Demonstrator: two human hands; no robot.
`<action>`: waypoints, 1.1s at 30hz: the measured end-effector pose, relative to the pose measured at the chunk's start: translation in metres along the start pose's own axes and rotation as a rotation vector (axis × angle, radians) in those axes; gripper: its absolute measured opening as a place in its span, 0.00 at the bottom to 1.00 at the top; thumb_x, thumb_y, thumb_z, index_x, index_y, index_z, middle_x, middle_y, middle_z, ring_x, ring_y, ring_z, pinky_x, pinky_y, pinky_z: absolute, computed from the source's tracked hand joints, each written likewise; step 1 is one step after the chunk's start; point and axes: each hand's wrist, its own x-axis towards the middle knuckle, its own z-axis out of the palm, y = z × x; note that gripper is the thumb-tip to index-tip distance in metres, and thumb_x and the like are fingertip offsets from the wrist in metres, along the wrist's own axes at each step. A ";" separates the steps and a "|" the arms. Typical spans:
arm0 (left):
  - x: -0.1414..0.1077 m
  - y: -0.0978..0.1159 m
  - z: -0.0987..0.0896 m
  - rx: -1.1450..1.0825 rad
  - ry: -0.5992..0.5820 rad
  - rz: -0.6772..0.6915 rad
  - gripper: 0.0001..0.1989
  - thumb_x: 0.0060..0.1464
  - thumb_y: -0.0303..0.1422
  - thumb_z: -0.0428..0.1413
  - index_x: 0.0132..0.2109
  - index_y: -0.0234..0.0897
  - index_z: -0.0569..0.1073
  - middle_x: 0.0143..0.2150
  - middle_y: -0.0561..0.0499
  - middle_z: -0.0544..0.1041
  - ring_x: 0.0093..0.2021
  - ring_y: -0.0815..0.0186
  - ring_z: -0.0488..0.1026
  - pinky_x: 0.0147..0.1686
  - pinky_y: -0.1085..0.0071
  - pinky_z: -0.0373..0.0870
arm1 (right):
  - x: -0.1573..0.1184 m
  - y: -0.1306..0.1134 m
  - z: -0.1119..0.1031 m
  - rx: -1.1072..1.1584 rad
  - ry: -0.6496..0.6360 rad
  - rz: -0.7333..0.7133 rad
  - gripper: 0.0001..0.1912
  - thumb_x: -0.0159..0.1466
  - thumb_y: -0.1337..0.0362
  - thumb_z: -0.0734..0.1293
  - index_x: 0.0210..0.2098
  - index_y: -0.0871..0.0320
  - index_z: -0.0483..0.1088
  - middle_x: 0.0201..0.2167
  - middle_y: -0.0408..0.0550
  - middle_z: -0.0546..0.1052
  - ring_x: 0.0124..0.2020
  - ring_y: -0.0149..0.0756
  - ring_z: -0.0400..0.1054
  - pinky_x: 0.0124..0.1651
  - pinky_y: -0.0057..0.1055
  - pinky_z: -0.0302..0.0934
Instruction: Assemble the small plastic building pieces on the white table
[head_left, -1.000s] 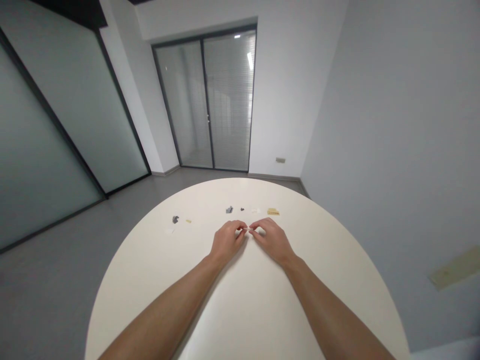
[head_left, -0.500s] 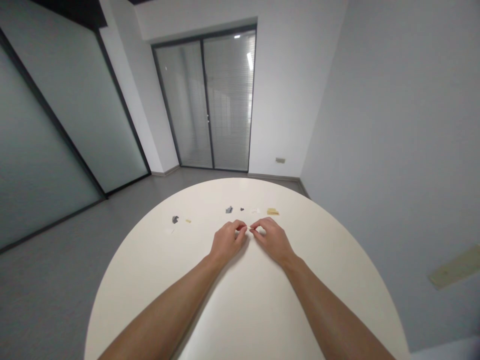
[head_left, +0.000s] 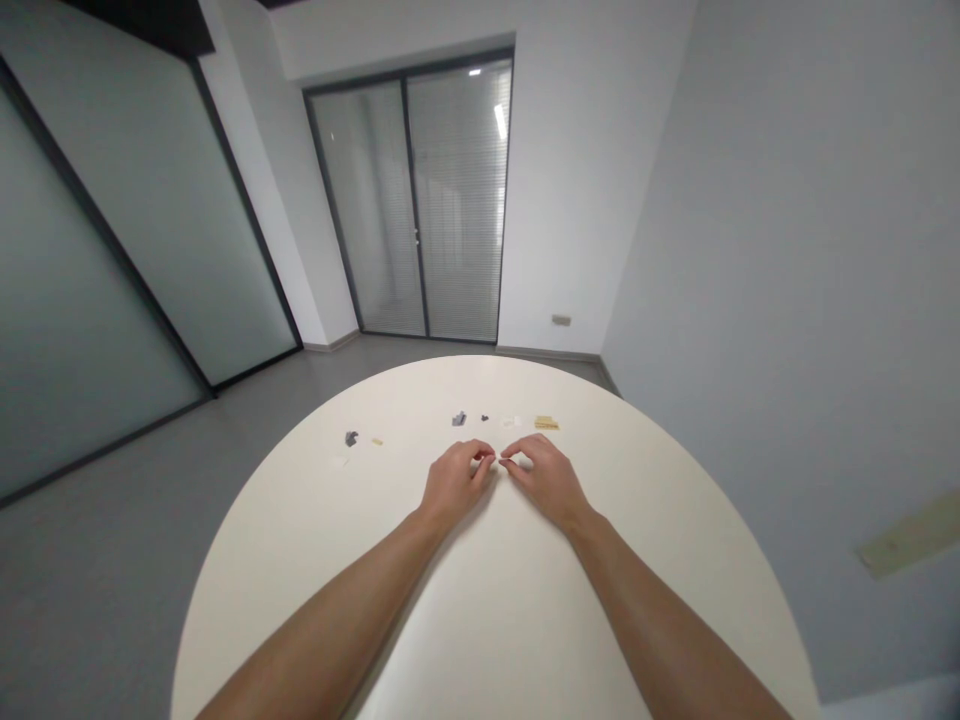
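Note:
Over the white round table (head_left: pixel 495 600), my left hand (head_left: pixel 457 475) is closed in a pinch, thumb against fingertips. My right hand (head_left: pixel 547 478) faces it, its thumb and forefinger pinched too. The fingertips of both hands nearly meet, and whatever lies between them is too small to make out. Just beyond the hands are a grey scrap (head_left: pixel 459 419), a small dark piece (head_left: pixel 484 418), whitish pieces (head_left: pixel 511 422) and yellow strips (head_left: pixel 547 423).
Farther left on the table lie a dark crumpled piece (head_left: pixel 351 438), a small yellow bit (head_left: pixel 377 442) and a faint white scrap (head_left: pixel 342 461). Beyond the table stand a glass door (head_left: pixel 457 200) and white walls.

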 end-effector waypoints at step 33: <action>0.001 -0.004 0.002 -0.023 0.004 -0.023 0.10 0.62 0.35 0.53 0.49 0.42 0.74 0.44 0.51 0.79 0.44 0.65 0.75 0.46 0.68 0.70 | 0.001 -0.002 0.000 -0.004 -0.015 0.013 0.03 0.64 0.63 0.68 0.38 0.52 0.74 0.38 0.46 0.79 0.44 0.40 0.71 0.47 0.38 0.65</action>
